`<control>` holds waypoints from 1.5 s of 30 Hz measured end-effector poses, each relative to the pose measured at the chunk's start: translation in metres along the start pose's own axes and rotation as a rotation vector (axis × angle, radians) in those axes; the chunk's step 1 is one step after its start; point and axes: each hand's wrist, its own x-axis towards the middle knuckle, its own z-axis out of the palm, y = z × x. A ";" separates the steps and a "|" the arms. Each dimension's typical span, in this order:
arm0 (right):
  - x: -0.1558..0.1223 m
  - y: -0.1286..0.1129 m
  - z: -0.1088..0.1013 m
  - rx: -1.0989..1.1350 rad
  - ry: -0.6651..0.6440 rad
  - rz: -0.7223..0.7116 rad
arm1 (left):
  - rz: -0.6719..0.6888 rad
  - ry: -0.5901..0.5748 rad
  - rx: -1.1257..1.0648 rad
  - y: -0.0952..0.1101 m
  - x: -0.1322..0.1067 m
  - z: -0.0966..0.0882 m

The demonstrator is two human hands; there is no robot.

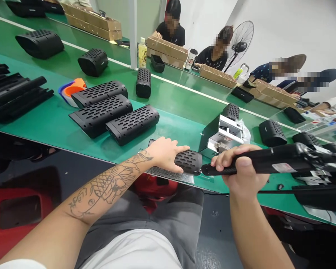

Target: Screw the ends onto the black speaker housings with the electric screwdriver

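A black perforated housing (189,160) lies on its side at the near edge of the green bench. My left hand (167,152) grips it from above, fingers and thumb across its slotted face. In my right hand (245,170) is a black electric screwdriver (277,158), held nearly level. Its bit end meets or almost meets the housing's right end; whether it touches a screw I cannot tell. Just behind stands a metal screw feeder box (222,134). Three similar slotted housings (134,123) lie to the left of my left hand.
A roll of orange and purple tape (72,91) sits behind the housings. Black trim pieces (16,93) are piled at far left. More housings (93,61) stand along the green conveyor (182,97). Across it, several people work behind cardboard boxes (168,52). A red stool (19,220) is at lower left.
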 end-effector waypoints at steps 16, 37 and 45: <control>-0.001 0.010 0.001 0.093 -0.185 0.134 | -0.084 -0.226 0.018 0.008 0.004 -0.025; 0.085 0.060 -0.084 -0.342 0.440 -0.102 | -0.220 -0.225 -0.042 0.019 -0.001 -0.022; 0.056 0.040 -0.070 -0.254 0.423 -0.046 | -0.306 -0.180 -0.095 -0.007 -0.005 -0.032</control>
